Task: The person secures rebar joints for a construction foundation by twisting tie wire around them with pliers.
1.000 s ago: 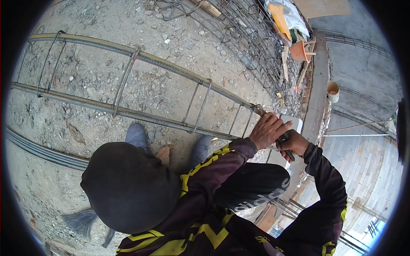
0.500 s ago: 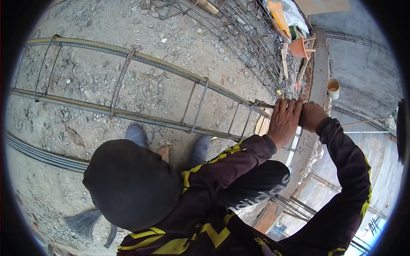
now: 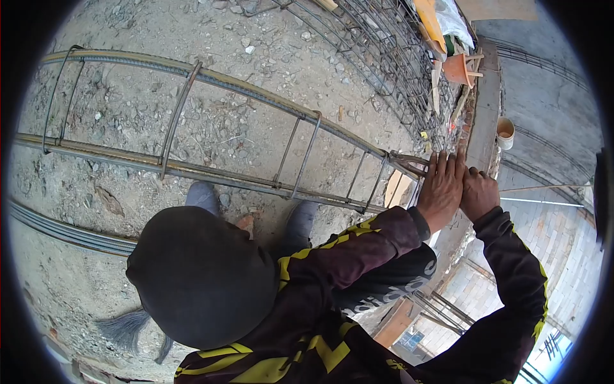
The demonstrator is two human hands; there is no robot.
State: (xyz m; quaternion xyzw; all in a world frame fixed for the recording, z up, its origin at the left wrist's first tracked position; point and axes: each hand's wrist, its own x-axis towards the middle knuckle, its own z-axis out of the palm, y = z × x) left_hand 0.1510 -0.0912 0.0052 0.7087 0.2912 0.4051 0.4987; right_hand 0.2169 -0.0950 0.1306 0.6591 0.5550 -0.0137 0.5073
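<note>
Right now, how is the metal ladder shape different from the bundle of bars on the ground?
The metal ladder shape has a wide gap between its long sides; the bundle of bars is packed close together. The ladder shape has loops crossing it; the bundle shows none. Both are long and look metal.

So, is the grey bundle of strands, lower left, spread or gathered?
Spread: the grey bundle widens to a loose fan at its left end.

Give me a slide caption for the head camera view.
Left hand and right hand side by side, with pincers at a rebar cage above stony ground.
</note>
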